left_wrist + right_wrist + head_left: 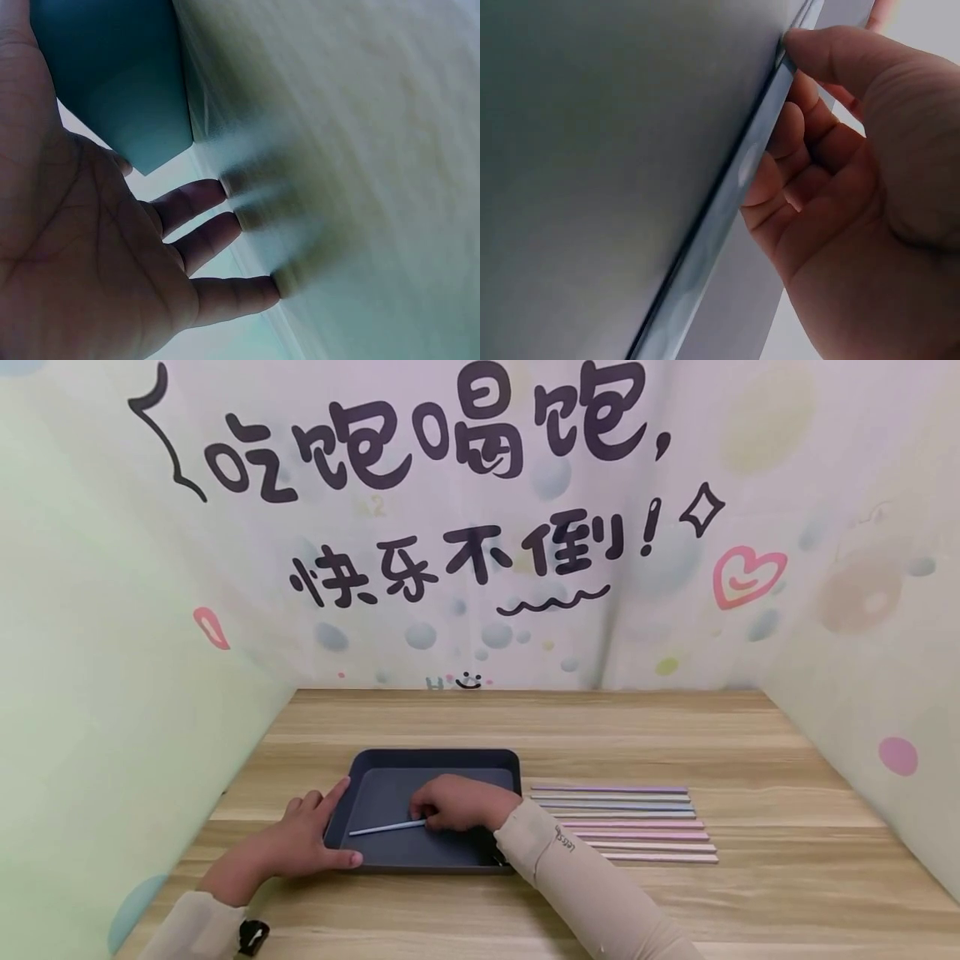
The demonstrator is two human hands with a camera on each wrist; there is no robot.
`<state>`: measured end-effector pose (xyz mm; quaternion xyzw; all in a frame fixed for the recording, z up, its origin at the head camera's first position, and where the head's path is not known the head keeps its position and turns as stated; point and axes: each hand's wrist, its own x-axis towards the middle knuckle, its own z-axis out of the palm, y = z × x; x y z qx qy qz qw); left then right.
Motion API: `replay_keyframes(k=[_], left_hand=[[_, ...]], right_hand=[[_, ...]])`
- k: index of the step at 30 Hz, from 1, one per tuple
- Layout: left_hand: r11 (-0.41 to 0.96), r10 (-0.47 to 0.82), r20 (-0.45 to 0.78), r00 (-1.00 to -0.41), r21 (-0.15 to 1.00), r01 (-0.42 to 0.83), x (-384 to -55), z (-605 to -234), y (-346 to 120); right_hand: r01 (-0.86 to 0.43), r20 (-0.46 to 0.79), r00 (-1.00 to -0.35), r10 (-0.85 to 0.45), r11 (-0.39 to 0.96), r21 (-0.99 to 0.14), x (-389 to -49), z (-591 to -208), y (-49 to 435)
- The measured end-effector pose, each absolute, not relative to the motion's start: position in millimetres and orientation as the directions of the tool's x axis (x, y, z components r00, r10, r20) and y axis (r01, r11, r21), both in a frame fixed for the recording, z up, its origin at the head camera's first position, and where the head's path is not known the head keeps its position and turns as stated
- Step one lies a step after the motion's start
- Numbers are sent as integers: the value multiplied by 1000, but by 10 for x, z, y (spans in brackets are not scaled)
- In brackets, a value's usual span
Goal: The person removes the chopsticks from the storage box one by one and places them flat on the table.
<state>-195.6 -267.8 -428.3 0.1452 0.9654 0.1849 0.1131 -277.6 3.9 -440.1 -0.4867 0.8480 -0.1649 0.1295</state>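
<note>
My right hand [457, 802] reaches over a dark grey rectangular tray [390, 789] and pinches a pale blue chopstick [382, 829] near one end. In the right wrist view, thumb and curled fingers meet on the chopstick [727, 202], which lies along the tray's floor. My left hand [303, 843] spreads around the tray's left end, thumb at the front corner and index finger along the side. The left wrist view shows its palm [97, 232] beside the tray's outer wall [120, 82], with three fingertips down on the wooden table.
Right of the tray, several pastel chopsticks [637, 824] lie side by side in a row on the wooden table [787, 793]. A white printed curtain [480, 643] hangs behind the table, and pale walls stand at both sides. My right forearm partly covers the chopsticks' left ends.
</note>
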Motion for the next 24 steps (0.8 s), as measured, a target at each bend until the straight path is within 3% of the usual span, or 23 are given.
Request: replay_keyframes(k=[24], left_hand=[[892, 318, -178, -931, 389, 230, -1950, -4276, -2667]], right_hand=[[-824, -6, -467, -884, 438, -360, -2778, -4373, 47]])
